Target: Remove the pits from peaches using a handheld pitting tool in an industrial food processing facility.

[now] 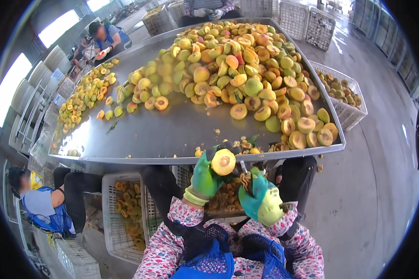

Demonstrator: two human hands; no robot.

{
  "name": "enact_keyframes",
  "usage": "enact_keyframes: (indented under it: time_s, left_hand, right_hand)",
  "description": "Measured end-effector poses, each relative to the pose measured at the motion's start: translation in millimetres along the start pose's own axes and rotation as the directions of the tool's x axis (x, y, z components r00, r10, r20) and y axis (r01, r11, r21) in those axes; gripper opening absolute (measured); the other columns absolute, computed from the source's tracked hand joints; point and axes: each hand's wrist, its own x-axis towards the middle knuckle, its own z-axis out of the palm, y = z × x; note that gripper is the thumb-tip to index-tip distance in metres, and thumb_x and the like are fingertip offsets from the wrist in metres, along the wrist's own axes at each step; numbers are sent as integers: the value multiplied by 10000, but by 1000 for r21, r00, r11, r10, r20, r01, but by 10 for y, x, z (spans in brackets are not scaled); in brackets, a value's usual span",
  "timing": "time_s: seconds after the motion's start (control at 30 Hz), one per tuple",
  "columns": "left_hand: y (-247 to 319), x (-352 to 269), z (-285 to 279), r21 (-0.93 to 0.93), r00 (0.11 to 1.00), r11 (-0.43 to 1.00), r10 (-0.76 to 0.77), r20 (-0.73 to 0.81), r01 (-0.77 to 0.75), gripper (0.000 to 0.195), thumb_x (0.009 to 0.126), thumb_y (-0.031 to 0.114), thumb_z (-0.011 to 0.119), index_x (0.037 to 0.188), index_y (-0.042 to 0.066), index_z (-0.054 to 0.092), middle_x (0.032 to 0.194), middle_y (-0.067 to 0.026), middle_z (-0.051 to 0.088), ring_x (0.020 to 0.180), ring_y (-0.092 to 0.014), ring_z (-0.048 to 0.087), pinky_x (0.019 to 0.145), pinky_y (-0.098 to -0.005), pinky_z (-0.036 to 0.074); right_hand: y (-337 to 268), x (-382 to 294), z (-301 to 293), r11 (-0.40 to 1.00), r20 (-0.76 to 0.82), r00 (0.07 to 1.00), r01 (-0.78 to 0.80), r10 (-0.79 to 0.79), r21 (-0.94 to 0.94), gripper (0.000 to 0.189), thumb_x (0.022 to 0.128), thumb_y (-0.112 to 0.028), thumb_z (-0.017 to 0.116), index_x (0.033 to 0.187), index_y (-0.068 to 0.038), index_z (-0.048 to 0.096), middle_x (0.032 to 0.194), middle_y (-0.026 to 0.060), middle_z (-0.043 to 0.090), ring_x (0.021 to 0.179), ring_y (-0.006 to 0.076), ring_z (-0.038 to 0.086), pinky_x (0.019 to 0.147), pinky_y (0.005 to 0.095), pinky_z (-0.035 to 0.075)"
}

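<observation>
My left hand [205,176], in a green glove with dark fingertips, grips a yellow peach half [223,162] with its cut face and brown centre turned up. Close beside it, my right hand [262,200] in a green and yellow glove is closed around a pitting tool [244,179] with a cord-wrapped handle. The tool's metal end points up toward the table edge, apart from the fruit. Both hands are just in front of the steel table's rim [181,160]. Below them, between the knees, lie brown pits or fruit pieces [227,200], partly hidden by my hands.
A large heap of halved peaches [230,66] covers the table's back and right side. A smaller pile [87,92] lies at left. White crates with fruit stand at the left [106,216] and right [349,117]. Co-workers sit left [45,205], far left [108,40] and opposite [209,8].
</observation>
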Motion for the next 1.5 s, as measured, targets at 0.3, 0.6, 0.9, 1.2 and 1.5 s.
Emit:
enact_keyframes:
  time_s: [0.3, 0.6, 0.9, 1.2, 1.5]
  left_hand:
    - [-296, -176, 0, 332, 958, 899, 277, 77, -287, 319, 990, 200, 431, 1231, -4, 470, 1103, -96, 579, 978, -166, 578, 851, -295, 482]
    - [-412, -139, -345, 832, 824, 258, 447, 347, -491, 424, 996, 173, 399, 1352, -55, 369, 1235, -138, 467, 1091, -209, 522, 942, -332, 445]
    - [-446, -185, -99, 558, 926, 760, 375, 39, -332, 415, 998, 309, 422, 1215, -31, 523, 1063, -89, 615, 951, -167, 599, 838, -289, 491]
    - [-341, -189, -96, 474, 982, 867, 186, -22, -154, 448, 997, 380, 382, 1014, -4, 610, 837, -104, 670, 729, -168, 647, 682, -275, 527]
    - [-415, -163, -496, 843, 786, -102, 315, 532, -529, 216, 886, 200, 539, 915, -9, 585, 762, -129, 562, 643, -287, 586, 584, -359, 475]
  right_hand:
    - [-197, 63, 138, 980, -1, 993, -115, 116, -166, 397, 762, -102, 641, 1105, 30, 491, 768, 186, 597, 664, 373, 607, 569, 445, 474]
    - [-136, 30, 223, 974, 95, 987, -107, 128, -199, 429, 729, -134, 663, 1081, 42, 491, 839, 179, 592, 718, 370, 601, 607, 448, 488]
    - [-4, -42, 299, 964, 300, 948, -23, 106, -266, 350, 705, -88, 665, 993, -7, 484, 779, 143, 602, 692, 337, 618, 579, 400, 494]
    - [-92, -35, 218, 999, 226, 973, -49, 48, -3, 270, 738, -117, 649, 902, -12, 463, 660, 217, 560, 643, 410, 591, 535, 464, 455]
    - [168, -139, 337, 950, 381, 890, -301, 248, 83, 294, 778, -203, 635, 963, -31, 484, 730, 209, 613, 724, 407, 622, 608, 479, 482]
